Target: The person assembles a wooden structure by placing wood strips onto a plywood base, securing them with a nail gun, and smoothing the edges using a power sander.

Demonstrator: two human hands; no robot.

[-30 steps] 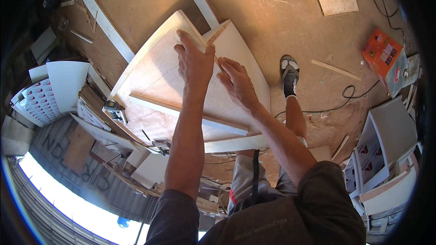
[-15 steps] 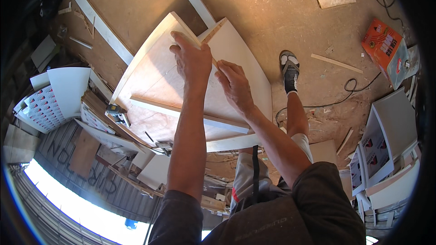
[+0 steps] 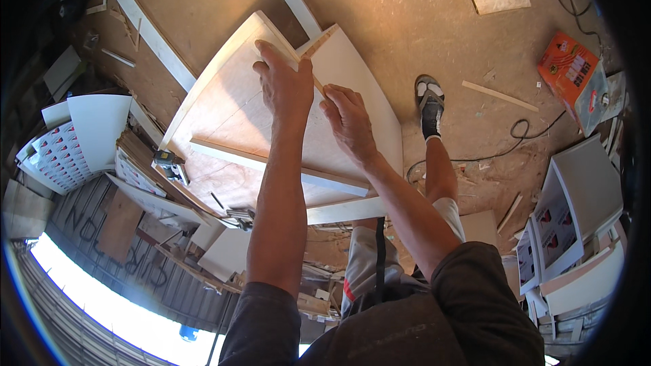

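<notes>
watching remotely, i see, from the left, a pale, flat plywood panel [image 3: 224,115] beneath the hands. a narrow, straight, white-faced wooden batten [image 3: 234,157] crosses it. the left forearm [image 3: 277,190] rises nearly upright; the bare left hand [image 3: 285,87] rests on the panel, index finger stretched forward, thumb apart. the right forearm [image 3: 410,203] slants up leftward; the bare right hand [image 3: 352,125] bends its fingers close together at the panel's edge. i cannot tell whether either hand clamps it. compared with a second ago, the right hand stands slightly steeper; the left has barely moved.
</notes>
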